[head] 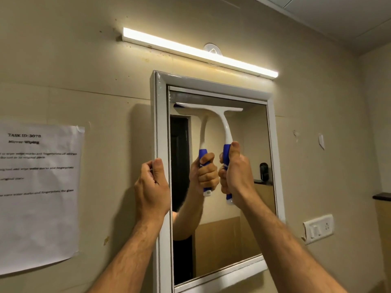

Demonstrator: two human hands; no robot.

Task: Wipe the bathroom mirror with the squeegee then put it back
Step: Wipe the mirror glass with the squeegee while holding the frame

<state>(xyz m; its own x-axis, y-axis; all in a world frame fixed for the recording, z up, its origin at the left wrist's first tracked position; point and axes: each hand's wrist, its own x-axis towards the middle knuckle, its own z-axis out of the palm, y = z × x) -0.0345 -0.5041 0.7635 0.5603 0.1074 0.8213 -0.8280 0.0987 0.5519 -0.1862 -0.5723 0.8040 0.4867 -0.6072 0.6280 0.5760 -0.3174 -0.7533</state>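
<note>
White squeegee (213,115) on mirror (249,166), paper notice (38,197) left, switch plate (318,228) right

The squeegee (213,108) sits against the top of the mirror (249,166), its blade just under the upper edge of the frame (160,115), so there is hardly any room above it. Below the blade the glass lies open down to the bottom edge. The right hand (232,176) fills the middle; the left hand (151,187) blocks the frame's left edge. The light bar (198,52) juts out above.
</note>
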